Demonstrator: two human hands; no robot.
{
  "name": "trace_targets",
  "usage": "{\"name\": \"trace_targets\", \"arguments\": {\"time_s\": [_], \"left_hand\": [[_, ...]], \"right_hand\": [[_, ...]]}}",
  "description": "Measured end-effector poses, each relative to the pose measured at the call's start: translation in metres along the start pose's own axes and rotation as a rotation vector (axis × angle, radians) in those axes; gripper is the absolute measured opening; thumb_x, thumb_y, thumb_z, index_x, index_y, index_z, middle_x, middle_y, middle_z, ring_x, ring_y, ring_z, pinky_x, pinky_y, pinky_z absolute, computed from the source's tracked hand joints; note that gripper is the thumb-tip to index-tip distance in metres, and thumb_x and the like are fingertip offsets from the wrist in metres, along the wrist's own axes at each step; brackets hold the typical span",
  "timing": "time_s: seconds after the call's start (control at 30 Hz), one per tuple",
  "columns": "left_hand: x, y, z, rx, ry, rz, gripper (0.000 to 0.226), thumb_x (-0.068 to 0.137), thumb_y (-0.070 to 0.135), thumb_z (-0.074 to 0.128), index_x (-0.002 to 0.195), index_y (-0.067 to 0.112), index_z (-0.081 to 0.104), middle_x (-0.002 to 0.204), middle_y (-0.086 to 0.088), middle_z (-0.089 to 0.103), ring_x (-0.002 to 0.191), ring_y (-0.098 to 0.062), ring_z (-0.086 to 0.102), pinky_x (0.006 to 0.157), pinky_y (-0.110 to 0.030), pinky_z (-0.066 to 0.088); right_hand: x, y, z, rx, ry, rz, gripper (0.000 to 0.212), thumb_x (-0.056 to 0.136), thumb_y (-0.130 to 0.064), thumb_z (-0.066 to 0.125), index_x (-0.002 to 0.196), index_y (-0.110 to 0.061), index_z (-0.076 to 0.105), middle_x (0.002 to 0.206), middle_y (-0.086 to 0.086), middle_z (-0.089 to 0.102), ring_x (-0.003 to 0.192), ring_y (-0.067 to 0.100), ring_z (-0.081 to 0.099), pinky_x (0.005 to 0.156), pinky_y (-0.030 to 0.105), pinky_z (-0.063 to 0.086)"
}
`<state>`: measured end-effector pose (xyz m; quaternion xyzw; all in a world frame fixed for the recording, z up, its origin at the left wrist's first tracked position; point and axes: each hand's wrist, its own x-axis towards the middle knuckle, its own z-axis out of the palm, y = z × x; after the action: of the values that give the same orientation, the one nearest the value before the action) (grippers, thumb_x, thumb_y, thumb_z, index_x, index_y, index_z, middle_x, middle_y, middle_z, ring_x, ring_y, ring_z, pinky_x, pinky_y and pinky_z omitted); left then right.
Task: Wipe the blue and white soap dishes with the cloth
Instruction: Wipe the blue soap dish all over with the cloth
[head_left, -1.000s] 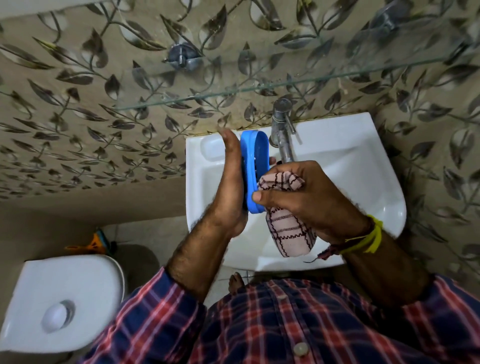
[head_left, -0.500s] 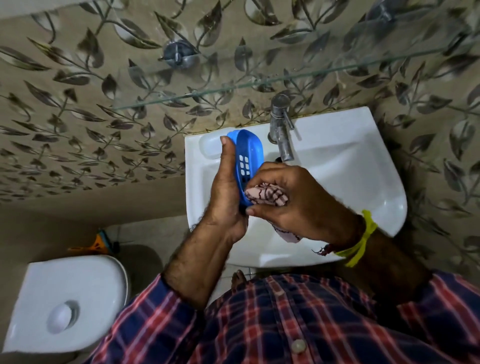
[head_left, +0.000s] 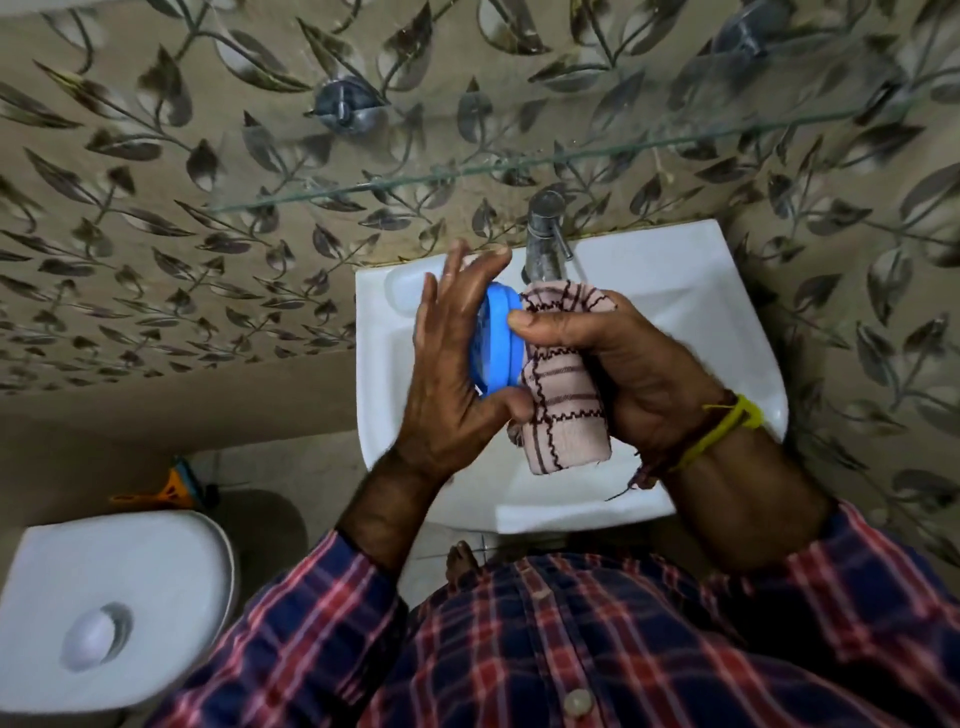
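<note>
Over the white sink (head_left: 675, 291), my left hand (head_left: 452, 364) holds the blue soap dish (head_left: 497, 343) on its edge. The fingers are spread behind the dish and the thumb curls under its lower rim. My right hand (head_left: 634, 364) grips a beige cloth (head_left: 563, 410) with dark checked lines and presses it against the dish's right side. The right thumb lies on the upper rim. Most of the dish is hidden between the hands. No white soap dish shows in this view.
A metal tap (head_left: 543, 244) stands at the sink's back edge, just behind the cloth. A glass shelf (head_left: 467, 174) juts from the leaf-patterned wall above. A white toilet tank lid (head_left: 114, 603) sits at lower left, with an orange and blue object (head_left: 176, 486) on the floor beside it.
The dish has turned so its rim and back face me. My left fingers have spread apart. The cloth has moved from the dish's lower front to its right side, hanging lower.
</note>
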<state>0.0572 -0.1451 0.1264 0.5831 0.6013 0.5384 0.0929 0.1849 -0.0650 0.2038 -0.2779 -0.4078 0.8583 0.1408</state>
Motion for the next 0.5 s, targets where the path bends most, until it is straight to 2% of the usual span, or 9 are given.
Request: {"name": "trace_targets", "arguments": {"time_s": [0.07,0.13,0.2,0.27,0.33,0.43,0.47,0.5], "left_hand": [[0.004,0.003,0.003,-0.070,0.071,0.058,0.085,0.096,0.074,0.034,0.149,0.008,0.034,0.151,-0.005,0.044,0.142,-0.036,0.042,0.111,-0.072,0.030],[0.001,0.005,0.007,-0.109,0.121,0.055,0.075,0.099,0.071,0.031,0.148,0.014,0.039,0.147,0.009,0.047,0.130,-0.032,0.049,0.104,-0.067,0.038],[0.001,0.008,0.005,-0.158,0.127,0.031,0.070,0.098,0.073,0.029,0.145,0.023,0.042,0.143,0.015,0.047,0.121,-0.033,0.052,0.099,-0.065,0.041],[0.000,0.006,0.004,-0.180,0.117,-0.005,0.073,0.097,0.075,0.026,0.145,0.024,0.044,0.136,0.012,0.051,0.113,-0.034,0.054,0.095,-0.065,0.042],[-0.001,0.007,0.004,-0.235,0.096,-0.097,0.084,0.093,0.080,0.028,0.148,0.018,0.044,0.121,0.001,0.056,0.100,-0.032,0.055,0.086,-0.064,0.045],[0.001,0.014,0.008,-0.465,0.094,-0.269,0.099,0.084,0.087,0.036,0.145,0.010,0.046,0.090,-0.001,0.056,0.078,-0.023,0.054,0.068,-0.049,0.046],[0.003,0.015,0.008,-0.541,0.098,-0.314,0.102,0.080,0.089,0.038,0.142,0.009,0.049,0.083,-0.002,0.053,0.074,-0.023,0.051,0.065,-0.047,0.044],[0.004,0.016,0.007,-0.622,0.091,-0.355,0.103,0.077,0.091,0.040,0.140,0.011,0.052,0.079,-0.009,0.050,0.074,-0.026,0.049,0.065,-0.051,0.043]], "right_hand": [[0.001,-0.004,0.003,0.001,-0.005,-0.020,0.033,0.087,-0.001,0.062,0.116,0.013,0.058,0.100,0.024,0.060,0.074,0.028,0.067,0.065,0.039,0.061],[-0.001,-0.002,0.001,-0.011,0.018,-0.064,0.044,0.083,-0.004,0.067,0.121,0.016,0.055,0.101,0.023,0.063,0.080,0.028,0.068,0.068,0.038,0.062],[-0.004,0.005,-0.001,-0.056,-0.001,-0.122,0.045,0.080,-0.009,0.069,0.116,0.015,0.059,0.099,0.022,0.066,0.081,0.027,0.068,0.072,0.035,0.061],[-0.006,0.013,-0.002,-0.137,-0.029,-0.182,0.035,0.079,-0.011,0.070,0.105,0.012,0.066,0.091,0.017,0.069,0.079,0.024,0.067,0.072,0.032,0.059],[-0.005,0.016,-0.004,-0.140,-0.025,-0.205,0.027,0.078,-0.012,0.071,0.098,0.006,0.070,0.084,0.012,0.071,0.075,0.020,0.068,0.069,0.029,0.059],[-0.002,0.019,0.000,-0.165,-0.027,-0.248,0.017,0.082,-0.008,0.072,0.096,0.002,0.071,0.084,0.009,0.073,0.078,0.019,0.069,0.070,0.030,0.059],[-0.002,0.020,0.002,-0.217,-0.036,-0.290,0.009,0.084,-0.004,0.072,0.093,-0.002,0.071,0.081,0.004,0.073,0.076,0.016,0.070,0.068,0.029,0.058],[-0.002,0.021,0.005,-0.282,-0.032,-0.334,0.006,0.085,0.000,0.072,0.089,-0.005,0.071,0.078,0.001,0.073,0.073,0.013,0.070,0.067,0.026,0.057]]}}
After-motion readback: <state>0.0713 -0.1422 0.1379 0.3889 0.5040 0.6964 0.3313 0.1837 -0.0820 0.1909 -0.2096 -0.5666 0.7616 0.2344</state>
